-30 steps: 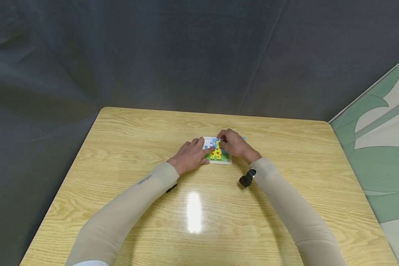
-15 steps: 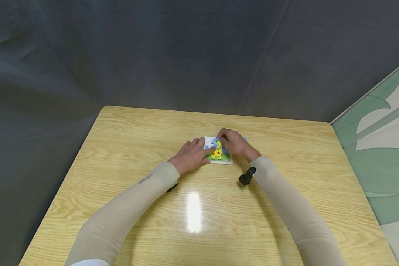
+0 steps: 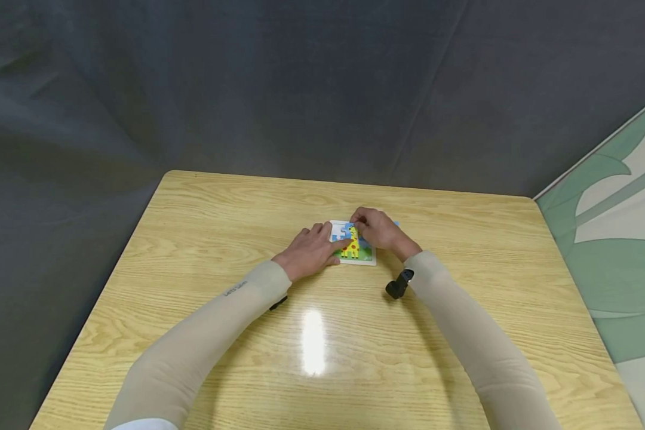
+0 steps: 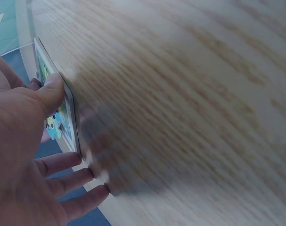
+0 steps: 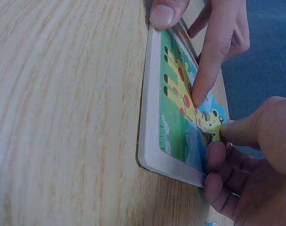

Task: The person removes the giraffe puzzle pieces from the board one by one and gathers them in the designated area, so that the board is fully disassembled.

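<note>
Head view: the giraffe puzzle (image 3: 362, 254) lies on the desk (image 3: 322, 394) between both hands' fingers. The left hand (image 3: 307, 252) has spread fingers, the index laid across the picture, probably to keep the board from sliding. The right hand (image 3: 378, 229) bends over the far right part; a bit of blue (image 3: 396, 223) shows past its back, away from the fingers. Lettering (image 3: 235, 289) on the left sleeve (image 3: 193, 352) is too small to read surely.

Left wrist view: the thumb is at the puzzle's edge, while three spread fingers reach the desk beside it.

Right wrist view: the right fingers pinch the giraffe-head piece (image 5: 211, 126), a grip that likely suits fine alignment. Just beside them, the left index presses the giraffe's body. No brand is legible on the white frame (image 5: 152, 117).
</note>
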Available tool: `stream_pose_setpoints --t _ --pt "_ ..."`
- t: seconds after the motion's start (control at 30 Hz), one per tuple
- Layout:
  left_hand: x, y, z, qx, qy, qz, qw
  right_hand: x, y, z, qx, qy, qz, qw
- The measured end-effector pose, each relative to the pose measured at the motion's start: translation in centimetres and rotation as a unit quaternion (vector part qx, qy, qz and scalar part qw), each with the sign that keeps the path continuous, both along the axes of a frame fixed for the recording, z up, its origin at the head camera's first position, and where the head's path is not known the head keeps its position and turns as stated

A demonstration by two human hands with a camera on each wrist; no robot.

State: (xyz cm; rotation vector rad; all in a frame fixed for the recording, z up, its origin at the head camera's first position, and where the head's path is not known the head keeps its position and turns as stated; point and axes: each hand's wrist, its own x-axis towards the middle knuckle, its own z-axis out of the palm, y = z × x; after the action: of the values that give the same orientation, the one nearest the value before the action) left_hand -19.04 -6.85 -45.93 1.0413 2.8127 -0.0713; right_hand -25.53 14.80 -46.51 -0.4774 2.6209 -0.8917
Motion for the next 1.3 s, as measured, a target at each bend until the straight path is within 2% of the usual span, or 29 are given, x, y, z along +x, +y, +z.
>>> stream_pose_setpoints --t 0.5,0.67,0.83,1.13,1.3 --pt "0.02 0.17 0.08 -0.004 -0.013 0.006 0.9999 -0.48 0.00 0.16 -0.027 -0.036 -0.016 0.9989" --pt "0.06 0.18 0.12 -0.009 -0.006 0.003 0.9999 -0.43 -0.03 0.06 -0.019 -0.024 -0.016 0.9994" --pt "0.13 0.17 0.20 -0.016 -0.004 0.002 0.9999 -0.18 0.19 -0.06 -0.013 -0.001 0.004 0.9999" --pt "0.04 0.19 0.03 -0.019 0.000 0.000 0.9998 -0.15 0.43 -0.35 -0.033 0.002 0.022 0.9992" --pt "-0.01 0.21 0.01 -0.024 0.001 -0.001 0.9997 -0.42 0.31 -0.55 -0.037 -0.002 0.017 0.9992"
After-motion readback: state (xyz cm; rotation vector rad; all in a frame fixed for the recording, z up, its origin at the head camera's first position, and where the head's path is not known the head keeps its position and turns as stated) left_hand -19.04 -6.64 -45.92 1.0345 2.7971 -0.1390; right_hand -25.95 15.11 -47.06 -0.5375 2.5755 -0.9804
